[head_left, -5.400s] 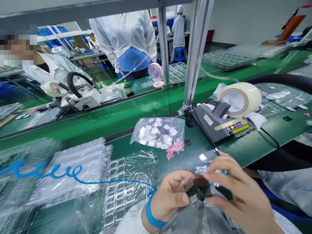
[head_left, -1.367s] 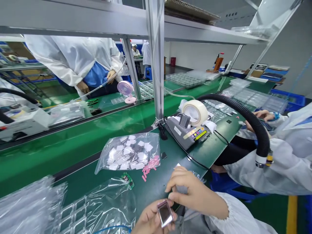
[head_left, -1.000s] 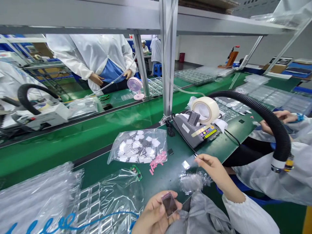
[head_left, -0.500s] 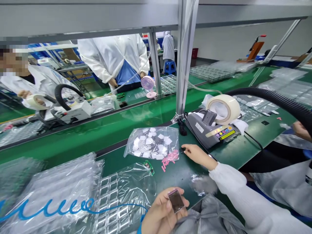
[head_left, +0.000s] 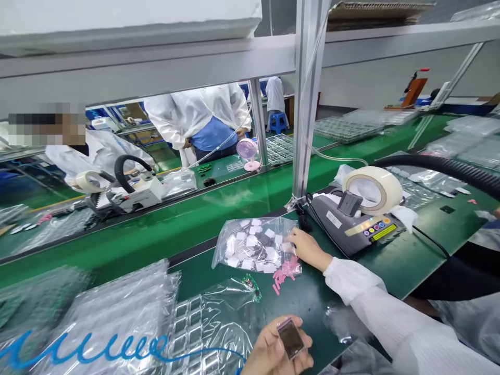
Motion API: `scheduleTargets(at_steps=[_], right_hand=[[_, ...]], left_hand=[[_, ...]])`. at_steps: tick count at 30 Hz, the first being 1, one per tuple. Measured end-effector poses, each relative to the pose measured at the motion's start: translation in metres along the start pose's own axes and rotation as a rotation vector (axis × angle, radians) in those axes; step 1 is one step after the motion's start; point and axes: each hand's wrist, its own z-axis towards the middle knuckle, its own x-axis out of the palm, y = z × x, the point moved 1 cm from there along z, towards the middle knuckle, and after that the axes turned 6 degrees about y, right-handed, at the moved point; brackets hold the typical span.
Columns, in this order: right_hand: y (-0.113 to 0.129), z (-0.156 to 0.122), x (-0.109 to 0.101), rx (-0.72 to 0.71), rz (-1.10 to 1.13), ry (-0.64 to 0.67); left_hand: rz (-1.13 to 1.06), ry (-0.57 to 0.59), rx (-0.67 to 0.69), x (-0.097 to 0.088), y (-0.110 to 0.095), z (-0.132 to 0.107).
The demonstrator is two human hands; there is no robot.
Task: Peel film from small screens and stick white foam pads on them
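Observation:
My left hand [head_left: 273, 351] is at the bottom edge, holding a small dark rectangular screen with a pinkish rim [head_left: 291, 338] between thumb and fingers. My right hand [head_left: 308, 249] reaches forward in a white sleeve, its fingers at the mouth of a clear bag of small white and grey squares [head_left: 255, 245]. Whether it grips a piece I cannot tell. Pink tabs [head_left: 285, 272] lie just below that hand on the green mat.
A tape dispenser [head_left: 357, 224] with a large tape roll [head_left: 373, 188] stands to the right. A small green circuit board [head_left: 252, 284] lies on clear plastic trays [head_left: 203, 323]. An aluminium post [head_left: 307, 99] rises behind. A black hose [head_left: 449, 169] curves at right. People in white coats work across the conveyor.
My right hand has moved left from the small black part to the bag's mouth. My left hand still holds the screen, lower in view.

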Motion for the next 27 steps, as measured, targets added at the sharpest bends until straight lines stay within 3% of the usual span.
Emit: scheduleTargets(at_steps=[3, 7, 13, 16, 19, 22, 25, 27], right_hand=[[-0.002, -0.024, -0.011, 0.003, 0.146, -0.039], [0.007, -0.078, -0.020, 0.010, 0.458, -0.069], [0.049, -0.150, -0.017, 0.074, 0.869, -0.102], [0.060, -0.162, -0.011, 0.130, 1.156, -0.163], [0.063, -0.165, -0.007, 0.155, 1.280, -0.153], [0.061, -0.167, -0.009, 0.115, 1.161, -0.145], [0.061, -0.167, -0.020, -0.034, 0.751, -0.343], [0.062, -0.166, -0.026, -0.165, 0.509, -0.405]], left_hand=[[-0.007, -0.086, 0.083, -0.001, 0.000, 0.002], [0.006, -0.188, 0.169, 0.000, 0.008, 0.011], [-0.007, -0.047, 0.174, 0.019, 0.019, 0.025], [0.008, 0.035, 0.172, 0.031, 0.019, 0.028], [0.009, 0.074, 0.175, 0.035, 0.020, 0.027], [-0.028, 0.089, 0.203, 0.032, 0.023, 0.025], [-0.095, 0.095, 0.223, 0.029, 0.025, 0.023], [-0.113, 0.103, 0.227, 0.029, 0.025, 0.022]])
